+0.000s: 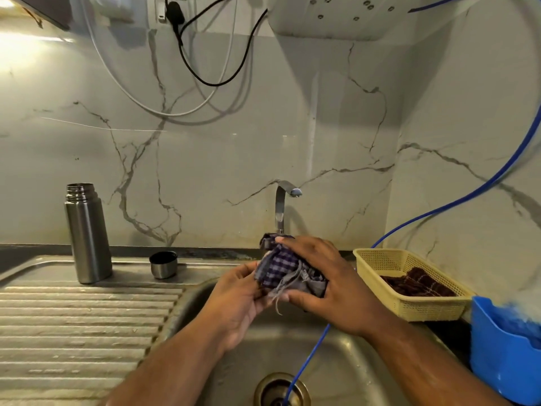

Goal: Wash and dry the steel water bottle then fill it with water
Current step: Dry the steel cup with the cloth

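Note:
The steel water bottle (87, 234) stands upright and uncapped on the ribbed draining board at the left. Its steel cap (163, 264) sits open side up just to its right. Over the sink basin (257, 341), both hands hold a bunched purple checked cloth (281, 269). My left hand (238, 300) grips the cloth from the left and below. My right hand (328, 284) wraps over it from the right, fingers curled round it. The tap (282, 205) stands behind the cloth with no water seen running.
A thin blue hose (310, 356) runs from the right wall into the sink drain (281, 391). A yellow basket (409, 309) with a dark cloth sits right of the sink. A blue plastic tub (503, 356) stands at the far right. Cables hang on the marble wall above.

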Action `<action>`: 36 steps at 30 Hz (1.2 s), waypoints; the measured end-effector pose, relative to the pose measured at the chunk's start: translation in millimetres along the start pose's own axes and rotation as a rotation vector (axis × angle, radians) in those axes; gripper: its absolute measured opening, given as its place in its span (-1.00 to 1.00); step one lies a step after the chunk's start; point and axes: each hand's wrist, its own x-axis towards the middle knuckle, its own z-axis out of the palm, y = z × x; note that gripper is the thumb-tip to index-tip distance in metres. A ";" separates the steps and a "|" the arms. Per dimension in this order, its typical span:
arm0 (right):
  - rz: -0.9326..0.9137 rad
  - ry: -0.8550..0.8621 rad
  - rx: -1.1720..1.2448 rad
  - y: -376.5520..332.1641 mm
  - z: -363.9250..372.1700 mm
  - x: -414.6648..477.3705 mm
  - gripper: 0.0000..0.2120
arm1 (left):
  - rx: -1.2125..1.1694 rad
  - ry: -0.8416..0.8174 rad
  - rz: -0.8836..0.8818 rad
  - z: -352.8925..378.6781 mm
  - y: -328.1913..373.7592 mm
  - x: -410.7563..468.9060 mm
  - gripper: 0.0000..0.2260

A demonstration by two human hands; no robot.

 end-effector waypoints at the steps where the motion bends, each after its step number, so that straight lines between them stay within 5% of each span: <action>1: 0.008 -0.020 0.021 0.1 1.2 -0.4 -0.27 | 0.010 0.009 -0.001 0.9 -0.2 -1.5 -0.68; 4: 0.005 0.026 0.090 2.1 4.0 -1.9 -0.31 | 0.027 0.002 -0.032 3.5 -0.5 -4.7 -0.82; 9: -0.106 0.100 -0.021 9.3 2.5 -5.0 -0.33 | 0.076 -0.002 -0.036 4.6 3.3 -4.4 -0.63; 14: -0.242 0.211 -0.204 9.6 4.4 -5.0 -0.36 | 0.111 -0.071 -0.046 4.8 8.4 -6.9 -0.70; 17: -0.103 0.241 -0.023 -1.2 3.4 -5.0 -0.47 | 0.269 -0.087 0.157 7.0 4.6 -5.6 -0.70; 20: 0.191 0.298 0.395 -18.4 8.6 -2.2 -0.80 | 0.523 -0.064 0.461 5.2 -1.0 -1.9 -0.70; 24: 0.647 0.148 0.910 -35.9 16.7 3.4 -0.49 | 0.733 -0.038 0.620 -5.9 3.3 5.3 -0.65; 29: 0.159 0.335 0.253 -30.4 10.1 2.7 -0.79 | 0.138 -0.084 0.214 13.5 0.2 -3.8 -0.73; 32: -0.031 0.210 -0.124 -2.2 2.9 -2.1 -0.44 | -0.010 -0.126 0.019 11.4 7.0 -8.3 -0.73; 36: 0.055 0.356 0.215 -15.1 10.0 -2.4 -0.70 | 0.189 -0.144 0.181 12.5 2.5 -5.5 -0.68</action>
